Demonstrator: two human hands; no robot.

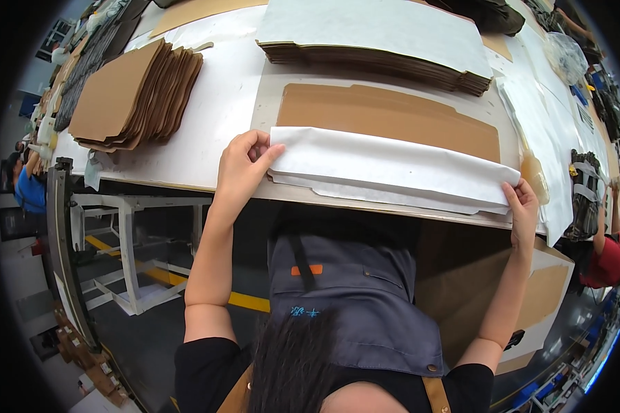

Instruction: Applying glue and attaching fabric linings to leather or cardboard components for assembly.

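A white sheet [393,166] lies across the near part of a flat brown cardboard panel [393,120] at the table's front edge. The sheet is folded or lifted along its length, and brown panel shows beyond its far edge. My left hand [246,162] pinches the sheet's left end between thumb and fingers. At the right end, my right hand [521,203] has its thumb and fingers closed on the sheet's corner. Both forearms reach up from below, spread wide apart.
A stack of brown cardboard pieces [127,96] stands at the left. Behind the panel lies a stack of white-topped panels [375,34]. White sheets [537,151], a yellowish bottle-like object [532,175] and a strapped dark bundle [585,196] are at the right. Other people work at both sides.
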